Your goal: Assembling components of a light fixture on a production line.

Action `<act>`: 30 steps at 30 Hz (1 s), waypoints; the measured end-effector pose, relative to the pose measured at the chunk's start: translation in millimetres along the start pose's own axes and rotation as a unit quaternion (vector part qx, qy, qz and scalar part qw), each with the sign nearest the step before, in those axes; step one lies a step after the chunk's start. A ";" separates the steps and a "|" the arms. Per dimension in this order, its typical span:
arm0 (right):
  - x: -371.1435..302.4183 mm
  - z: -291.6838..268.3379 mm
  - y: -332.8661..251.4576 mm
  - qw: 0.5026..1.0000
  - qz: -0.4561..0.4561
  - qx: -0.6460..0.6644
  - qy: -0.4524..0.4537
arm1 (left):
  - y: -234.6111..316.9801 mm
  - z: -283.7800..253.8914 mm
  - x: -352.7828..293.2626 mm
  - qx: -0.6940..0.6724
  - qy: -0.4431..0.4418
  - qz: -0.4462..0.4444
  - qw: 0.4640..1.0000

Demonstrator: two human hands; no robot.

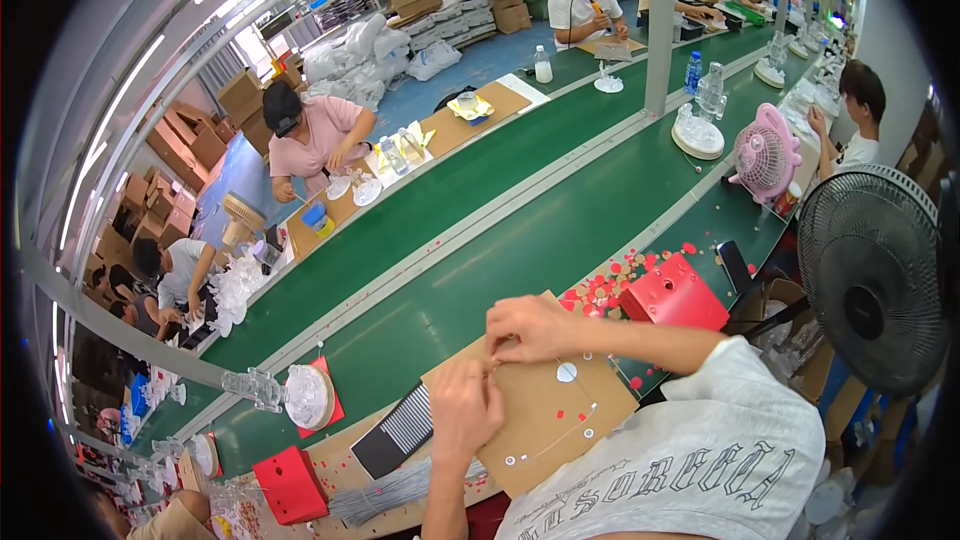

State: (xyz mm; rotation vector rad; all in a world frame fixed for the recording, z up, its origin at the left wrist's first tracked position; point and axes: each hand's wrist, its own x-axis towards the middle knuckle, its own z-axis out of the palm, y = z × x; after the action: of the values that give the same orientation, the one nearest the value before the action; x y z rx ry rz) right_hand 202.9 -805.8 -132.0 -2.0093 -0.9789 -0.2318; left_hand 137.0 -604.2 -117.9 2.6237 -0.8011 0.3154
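Note:
Both hands meet with fingertips pinched together above a brown cardboard sheet (535, 445) in front of me. My left hand (466, 408) is closed close to the sheet's left edge. Just right of and above it, my right hand (530, 330) is closed too, its fingers bent down toward the left one. Whatever is between the fingers is too small to make out. On the sheet lie a white disc (567, 372), a few small red pieces (573, 417) and small white rings. A dark card with pale print (395, 432) lies beside my left hand, with a bundle of thin grey wires (385, 492) below it.
Red boxes stand at right (680, 295) and left (290, 485), with red and tan discs (600, 290) scattered near the right one. Clear plastic pieces on white bases (308, 398) sit along the green conveyor (450, 280). A black fan (870, 280) is close on my right; co-workers sit opposite.

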 end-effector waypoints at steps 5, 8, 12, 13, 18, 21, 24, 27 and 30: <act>-36.1 14.1 -31.8 0.990 0.000 -0.088 0.107 | -4.6 0.6 3.9 -0.085 0.106 0.047 0.990; -40.7 24.3 -37.3 0.982 0.019 -0.111 0.152 | -8.4 4.0 2.7 -0.079 0.096 0.070 0.990; -40.2 31.2 -32.0 0.973 0.027 -0.128 0.193 | -4.2 4.1 5.7 -0.043 0.081 0.069 0.993; -40.2 31.7 -30.2 0.970 0.028 -0.134 0.199 | -2.4 4.1 6.1 -0.040 0.078 0.072 0.994; -37.8 29.7 -36.4 0.968 0.050 -0.116 0.216 | -4.4 7.1 -0.1 -0.039 0.088 0.068 0.993; -38.8 28.4 -32.5 0.972 0.060 -0.088 0.210 | -3.3 7.0 0.8 -0.046 0.096 0.067 0.992; -35.3 23.0 -26.0 0.978 0.072 -0.070 0.180 | -6.8 8.8 -1.3 -0.053 0.103 0.070 0.991; -28.3 13.5 -10.8 0.988 0.081 -0.035 0.126 | -5.1 9.1 -1.2 -0.078 0.102 0.079 0.989; -11.1 1.0 -4.2 0.994 0.050 -0.017 0.091 | -4.0 11.0 -4.2 -0.059 0.116 0.073 0.989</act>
State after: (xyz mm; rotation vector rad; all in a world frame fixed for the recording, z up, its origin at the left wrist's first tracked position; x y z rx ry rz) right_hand 192.2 -809.8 -135.4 -2.0224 -0.7620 -0.3723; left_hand 137.0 -603.7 -130.4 2.3694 -0.9024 0.5834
